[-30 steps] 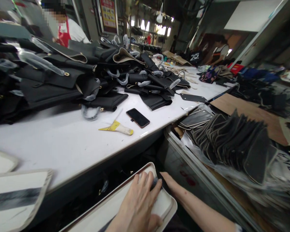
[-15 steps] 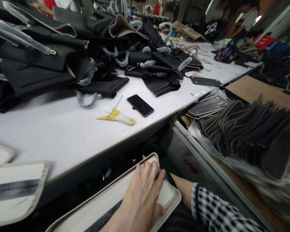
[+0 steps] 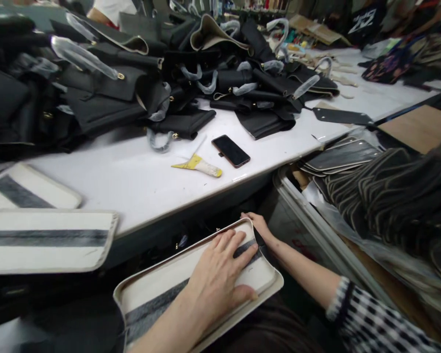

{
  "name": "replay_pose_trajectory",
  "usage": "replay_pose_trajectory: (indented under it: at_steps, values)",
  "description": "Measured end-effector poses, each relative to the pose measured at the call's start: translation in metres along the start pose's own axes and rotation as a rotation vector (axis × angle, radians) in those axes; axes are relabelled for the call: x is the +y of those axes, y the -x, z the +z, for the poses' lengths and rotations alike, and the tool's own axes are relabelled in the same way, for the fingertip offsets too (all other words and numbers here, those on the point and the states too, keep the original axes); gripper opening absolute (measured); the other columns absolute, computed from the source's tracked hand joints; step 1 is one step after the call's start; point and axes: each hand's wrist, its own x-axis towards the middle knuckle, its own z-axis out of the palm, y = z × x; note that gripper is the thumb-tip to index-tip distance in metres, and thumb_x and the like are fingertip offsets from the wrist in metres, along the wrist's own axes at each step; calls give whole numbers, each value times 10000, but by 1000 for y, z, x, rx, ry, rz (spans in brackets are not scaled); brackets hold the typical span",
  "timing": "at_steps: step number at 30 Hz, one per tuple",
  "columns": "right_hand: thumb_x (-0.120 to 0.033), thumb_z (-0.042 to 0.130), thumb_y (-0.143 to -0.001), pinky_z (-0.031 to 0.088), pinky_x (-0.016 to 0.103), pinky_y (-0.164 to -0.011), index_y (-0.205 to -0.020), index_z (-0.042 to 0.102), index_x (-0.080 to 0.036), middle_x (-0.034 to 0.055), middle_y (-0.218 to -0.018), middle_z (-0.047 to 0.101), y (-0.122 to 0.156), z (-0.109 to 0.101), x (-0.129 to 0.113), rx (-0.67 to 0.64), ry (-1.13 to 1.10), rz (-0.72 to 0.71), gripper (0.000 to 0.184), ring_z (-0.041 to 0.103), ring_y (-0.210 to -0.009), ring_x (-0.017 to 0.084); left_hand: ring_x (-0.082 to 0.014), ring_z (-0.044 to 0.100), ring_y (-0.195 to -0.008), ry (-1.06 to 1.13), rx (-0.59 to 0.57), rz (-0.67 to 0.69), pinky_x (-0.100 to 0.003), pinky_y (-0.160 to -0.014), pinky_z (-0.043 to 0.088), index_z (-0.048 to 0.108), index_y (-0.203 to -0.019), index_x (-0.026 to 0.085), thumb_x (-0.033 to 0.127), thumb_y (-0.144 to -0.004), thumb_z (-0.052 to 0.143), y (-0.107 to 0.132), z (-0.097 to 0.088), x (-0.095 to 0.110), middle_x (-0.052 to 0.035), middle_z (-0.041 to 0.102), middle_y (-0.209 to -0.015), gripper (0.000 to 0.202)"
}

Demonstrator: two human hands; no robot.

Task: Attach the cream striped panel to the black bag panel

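Note:
In front of me lies a bag's white base panel (image 3: 161,287) with a dark grey stripe and a raised pale rim, black material showing at its far end. My left hand (image 3: 220,269) rests flat on it, fingers spread and thumb toward the near rim. At the far corner my right hand (image 3: 259,225) curls around the outside of the rim, its fingers partly hidden behind it. On the table's left edge lie two similar white panels, the nearer panel (image 3: 47,255) and the farther panel (image 3: 40,189), both with grey stripes.
On the white table (image 3: 139,191) are yellow-handled scissors (image 3: 202,166), a phone (image 3: 231,150) and a heap of black bags (image 3: 106,98) with plastic-wrapped handles. To the right, a metal-edged bin (image 3: 301,211) holds stacked black panels (image 3: 393,191). People stand in the background.
The view has swung left, showing more of the white panels. My right hand has come into sight at the far corner. My left hand stays pressed on the panel.

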Motion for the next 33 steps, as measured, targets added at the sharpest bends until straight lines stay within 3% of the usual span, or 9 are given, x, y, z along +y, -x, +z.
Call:
replay_pose_trajectory:
  at_steps: [3, 7, 10, 12, 18, 24, 28, 30, 33]
  values:
    - [-379, 524, -941, 492, 303, -681, -872, 636, -153, 26, -803, 641, 10, -26, -23, 47, -4, -93, 261, 590, -719, 164, -312, 318, -1398, 3, 26, -1, -469, -1178, 281, 414, -1427, 290, 665, -715, 691, 3, 2, 5, -88, 396, -1499, 851]
    - [-333, 550, -932, 444, 315, -755, -840, 637, -191, 29, -841, 637, 52, -57, -72, 10, 52, -348, 190, 571, -807, 180, -321, 287, -1430, 1, 76, -21, -469, -1185, 282, 389, -1446, 229, 651, -760, 655, 10, 11, 11, -120, 339, -1547, 849]
    - [-205, 489, -957, 396, 352, -805, -869, 638, -194, 39, -877, 639, 80, -59, -95, -133, 268, -652, 173, 534, -879, 197, -324, 274, -1439, 18, 114, -29, -465, -1192, 278, 359, -1460, 194, 626, -718, 716, 14, 18, 16, -136, 333, -1551, 929]
    - [-143, 470, -951, 358, 378, -833, -903, 647, -200, 30, -891, 649, 89, -52, -101, -219, 410, -750, 192, 510, -901, 204, -311, 271, -1442, 38, 144, -19, -445, -1205, 257, 388, -1439, 182, 601, -683, 763, 16, 20, 16, -131, 363, -1535, 942]
    - [-113, 477, -927, 296, 413, -830, -953, 664, -218, 14, -916, 670, 86, -37, -98, -263, 615, -777, 216, 502, -908, 216, -289, 353, -1403, 36, 240, 17, -403, -1202, 272, 506, -1335, 148, 623, -606, 804, 17, 25, 10, -137, 477, -1455, 919]
    - [-117, 490, -908, 287, 432, -836, -869, 647, -211, 21, -892, 664, 82, -32, -92, -223, 712, -835, 188, 509, -898, 227, -318, 558, -1224, -85, 352, -116, -432, -1039, 482, 590, -1221, 137, 499, -834, 644, 26, 45, 25, -118, 618, -1300, 532]
    - [-114, 458, -925, 315, 429, -855, -821, 612, -197, 34, -854, 613, 78, -25, -85, -221, 717, -868, 203, 500, -881, 223, -205, 659, -914, 40, 358, -216, -336, -805, 555, 650, -911, 219, 356, -894, 570, 43, 24, 29, -10, 714, -984, 159]
    - [-114, 440, -936, 331, 427, -846, -795, 584, -193, 39, -840, 586, 75, -21, -82, -226, 722, -879, 217, 493, -877, 227, -212, 636, -897, 48, 410, -351, -367, -781, 538, 637, -951, 233, 295, -900, 539, 59, 9, 24, -16, 701, -1002, 127]
    - [-120, 426, -950, 358, 409, -792, -762, 538, -193, 40, -820, 540, 69, -17, -78, -258, 720, -861, 231, 478, -837, 221, -265, 589, -1064, -46, 435, -548, -455, -912, 491, 596, -1133, 229, 267, -892, 548, 83, -2, 15, -48, 659, -1164, 249]
